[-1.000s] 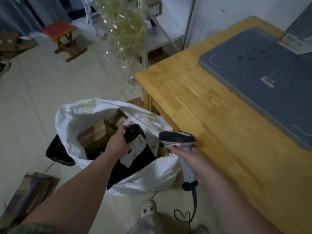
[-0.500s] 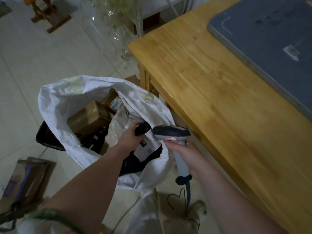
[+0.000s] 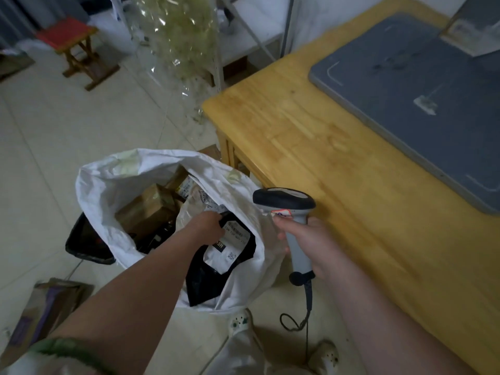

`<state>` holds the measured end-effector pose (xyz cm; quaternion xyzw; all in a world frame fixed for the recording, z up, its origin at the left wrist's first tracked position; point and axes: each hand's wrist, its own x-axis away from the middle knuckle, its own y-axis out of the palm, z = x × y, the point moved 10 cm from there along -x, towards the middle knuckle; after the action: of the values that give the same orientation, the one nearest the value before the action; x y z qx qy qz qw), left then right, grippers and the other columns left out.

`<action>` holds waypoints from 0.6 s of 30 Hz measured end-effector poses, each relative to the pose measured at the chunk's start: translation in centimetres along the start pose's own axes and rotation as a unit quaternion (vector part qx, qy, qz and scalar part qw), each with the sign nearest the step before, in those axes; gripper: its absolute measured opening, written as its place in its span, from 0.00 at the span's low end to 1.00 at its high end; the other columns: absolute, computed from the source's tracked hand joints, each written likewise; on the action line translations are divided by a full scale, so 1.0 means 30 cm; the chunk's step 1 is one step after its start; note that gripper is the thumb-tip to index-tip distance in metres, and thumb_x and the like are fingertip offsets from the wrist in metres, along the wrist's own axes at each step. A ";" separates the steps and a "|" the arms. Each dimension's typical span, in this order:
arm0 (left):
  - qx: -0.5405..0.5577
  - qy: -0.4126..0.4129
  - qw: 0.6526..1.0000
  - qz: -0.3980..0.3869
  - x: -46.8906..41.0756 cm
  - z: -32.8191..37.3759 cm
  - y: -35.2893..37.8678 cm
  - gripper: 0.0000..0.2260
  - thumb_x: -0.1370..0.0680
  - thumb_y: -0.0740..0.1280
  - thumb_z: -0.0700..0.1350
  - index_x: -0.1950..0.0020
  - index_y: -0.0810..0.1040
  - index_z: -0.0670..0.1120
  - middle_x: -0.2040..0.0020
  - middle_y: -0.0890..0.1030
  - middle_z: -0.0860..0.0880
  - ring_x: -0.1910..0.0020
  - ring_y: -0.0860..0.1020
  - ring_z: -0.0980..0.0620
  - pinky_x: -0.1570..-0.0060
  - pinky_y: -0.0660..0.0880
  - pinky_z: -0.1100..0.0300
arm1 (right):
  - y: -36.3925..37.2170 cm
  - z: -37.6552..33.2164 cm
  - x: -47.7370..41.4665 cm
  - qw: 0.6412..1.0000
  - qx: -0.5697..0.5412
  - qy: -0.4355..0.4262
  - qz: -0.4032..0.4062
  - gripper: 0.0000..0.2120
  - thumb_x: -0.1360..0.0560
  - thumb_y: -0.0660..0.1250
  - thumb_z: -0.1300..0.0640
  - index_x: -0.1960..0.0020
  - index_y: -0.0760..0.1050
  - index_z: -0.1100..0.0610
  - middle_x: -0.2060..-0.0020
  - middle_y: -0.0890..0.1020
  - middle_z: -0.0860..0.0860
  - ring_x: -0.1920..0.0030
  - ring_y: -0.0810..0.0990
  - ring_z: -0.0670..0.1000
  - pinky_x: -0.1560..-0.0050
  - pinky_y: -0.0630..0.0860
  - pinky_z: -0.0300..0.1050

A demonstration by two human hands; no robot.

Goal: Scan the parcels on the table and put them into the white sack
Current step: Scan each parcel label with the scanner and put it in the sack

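Note:
The white sack (image 3: 97, 190) stands open on the floor left of the wooden table (image 3: 311, 147). Inside it lie brown cardboard parcels (image 3: 147, 209) and other packets. My left hand (image 3: 208, 226) reaches into the sack's mouth and grips the top of a black plastic parcel (image 3: 216, 272) with a white shipping label, which lies against the sack's near wall. My right hand (image 3: 311, 242) holds a grey barcode scanner (image 3: 289, 212) by its handle, just right of the sack, at the table's edge. Its cable hangs to the floor.
A grey mat (image 3: 422, 98) covers the far right of the table. A black bin (image 3: 84, 239) sits behind the sack. Flattened cardboard (image 3: 46, 307) lies at the lower left, a red-topped stool (image 3: 75, 50) at the back left. A clear bag of pale filler (image 3: 178, 31) hangs ahead.
My left hand has pushed the black parcel deeper into the sack. The right hand with the scanner has stayed beside the sack. The view has shifted.

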<state>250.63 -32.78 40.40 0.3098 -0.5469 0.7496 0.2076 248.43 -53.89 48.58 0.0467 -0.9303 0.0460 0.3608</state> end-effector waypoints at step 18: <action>0.169 0.260 0.939 0.148 0.385 1.152 -0.353 0.08 0.21 0.65 0.43 0.45 0.81 0.46 0.47 0.80 0.47 0.51 0.80 0.47 0.55 0.74 0.58 | -0.925 -0.213 0.412 0.971 -0.097 -0.140 0.168 0.08 0.26 0.72 0.54 0.50 0.80 0.56 0.61 0.84 0.55 0.71 0.75 0.48 0.69 0.73 0.41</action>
<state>257.38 -62.53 62.98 0.0498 -0.3789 0.9076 0.1740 246.92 -81.30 63.06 -0.1394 -0.9662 0.0082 0.2165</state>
